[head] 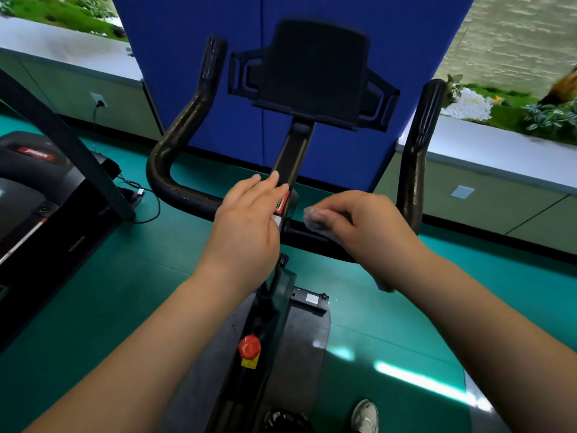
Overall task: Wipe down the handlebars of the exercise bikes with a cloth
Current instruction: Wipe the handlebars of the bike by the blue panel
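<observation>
Hands sit on the bike's black handlebars [175,132]: the right hand [365,226] pinches a cloth [312,218] against them, the left hand [249,214] lies flat beside it.

Worn black grips, pale rag, shiny floor

I see the handlebars [175,129] coated in glossy black, scuffed and flaking at the left bend; the cloth [313,218] looks thin, pale grey and soft. The tablet holder [315,73] reads as matt black plastic, the knob [249,346] as glossy red plastic, the teal floor [103,295] smooth and reflective.
</observation>
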The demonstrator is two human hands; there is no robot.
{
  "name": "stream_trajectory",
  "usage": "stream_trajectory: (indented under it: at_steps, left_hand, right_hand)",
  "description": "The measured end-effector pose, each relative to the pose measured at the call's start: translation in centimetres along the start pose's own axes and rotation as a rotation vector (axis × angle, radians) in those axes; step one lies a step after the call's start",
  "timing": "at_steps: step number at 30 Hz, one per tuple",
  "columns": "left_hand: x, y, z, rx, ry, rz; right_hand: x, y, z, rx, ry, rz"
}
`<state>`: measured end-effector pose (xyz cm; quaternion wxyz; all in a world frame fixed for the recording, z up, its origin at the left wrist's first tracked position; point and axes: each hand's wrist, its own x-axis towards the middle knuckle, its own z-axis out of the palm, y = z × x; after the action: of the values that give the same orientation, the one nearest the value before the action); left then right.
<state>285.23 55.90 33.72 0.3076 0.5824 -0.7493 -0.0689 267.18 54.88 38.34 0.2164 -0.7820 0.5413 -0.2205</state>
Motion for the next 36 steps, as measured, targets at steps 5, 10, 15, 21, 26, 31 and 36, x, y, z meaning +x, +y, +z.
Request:
stream_trajectory:
  at_steps: [5,10,15,21,26,31,36]
  left_hand:
    - [0.1,-0.2,0.0,0.010,-0.003,0.003]
    - [0.0,-0.1,0.2,-0.002,0.017,0.015]
    - [0.1,-0.2,0.4,-0.005,0.048,0.007]
    - [0.0,0.0,0.6,0.001,0.067,0.019]
    - [0.1,0.1,0.6,0.018,0.069,0.014]
    - [0.1,0.3,0.5,0.053,0.039,0.018]
    - [0.5,0.4,0.6,0.058,0.053,0.043]
  right_hand:
    - [2.2,-0.2,0.5,0.056,-0.053,0.103]
    - [1.6,1.4,-2.2,-0.099,-0.213,0.179]
    - [3.9,0.2,-0.1,-0.089,-0.259,0.151]
    - [3.4,0.9,-0.5,-0.115,-0.265,0.187]
    - [3.0,0.9,-1.2,-0.167,-0.279,0.198]
    - [1.9,0.0,-0.4,-0.046,-0.161,0.177]
    - [-1.1,1.0,-2.1,-0.069,-0.076,0.129]
